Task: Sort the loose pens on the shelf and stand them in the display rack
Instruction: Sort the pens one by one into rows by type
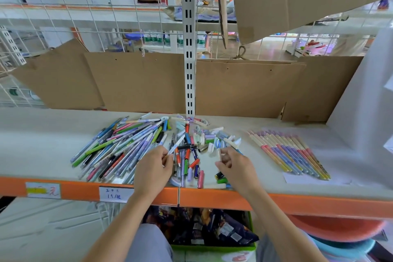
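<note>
My left hand (154,166) pinching a white-blue pen (176,144) pointing to one o'clock, my right hand (232,165) pinching a white pen cap (219,154), loose pens (119,147) heaped at nine o'clock, sorted row of pens (289,152) at three o'clock on the shelf (42,140)

plastic pens on a matt shelf, backed by cardboard

the loose pens (119,149) at centre left look like smooth plastic, some glossy, as do the caps (209,137) heaped beside them. the row of pens (291,153) at right has a duller, printed finish and lies partly on white paper (297,178). the shelf (42,140) top is pale and matt, its front edge (212,199) glossy orange with paper labels (116,194). rough brown cardboard (136,81) lines the back; the upright post (189,49) and wire grid (85,6) in the upper frame are white-painted metal.
</note>
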